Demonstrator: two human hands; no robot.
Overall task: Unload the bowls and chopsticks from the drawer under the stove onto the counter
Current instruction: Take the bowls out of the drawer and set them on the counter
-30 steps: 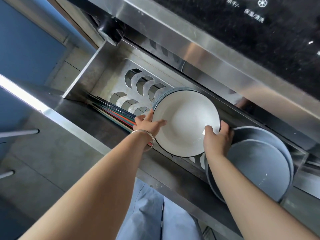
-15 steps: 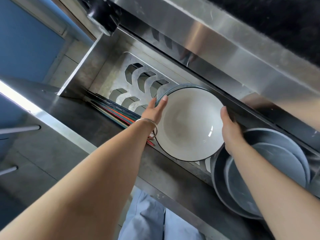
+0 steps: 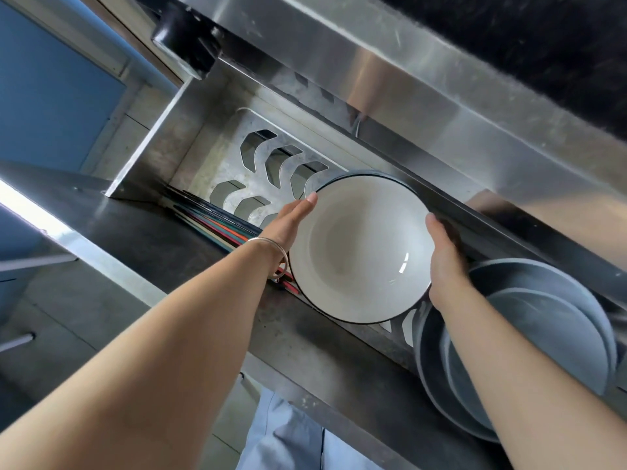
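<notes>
A white bowl with a dark rim [image 3: 359, 252] is held between both hands inside the open steel drawer [image 3: 163, 242], its opening facing me. My left hand [image 3: 288, 222] presses flat against its left side with straight fingers. My right hand [image 3: 444, 259] grips the right rim, thumb along the edge and fingers hidden behind the bowl. Several coloured chopsticks [image 3: 217, 225] lie along the drawer's front left, partly under my left wrist. Stacked grey bowls [image 3: 549, 327] stand on edge at the right, partly covered by my right forearm.
A slotted metal rack [image 3: 258, 167] lines the drawer bottom behind the bowl. The steel stove front [image 3: 390, 62] and black glass top [image 3: 543, 39] overhang the drawer. A black fitting [image 3: 186, 39] sits at the upper left beside a blue cabinet [image 3: 51, 89].
The white bowl has come up from its rack slot and tipped more towards me. My left fingers went from curled on the rim to flat along its side.
</notes>
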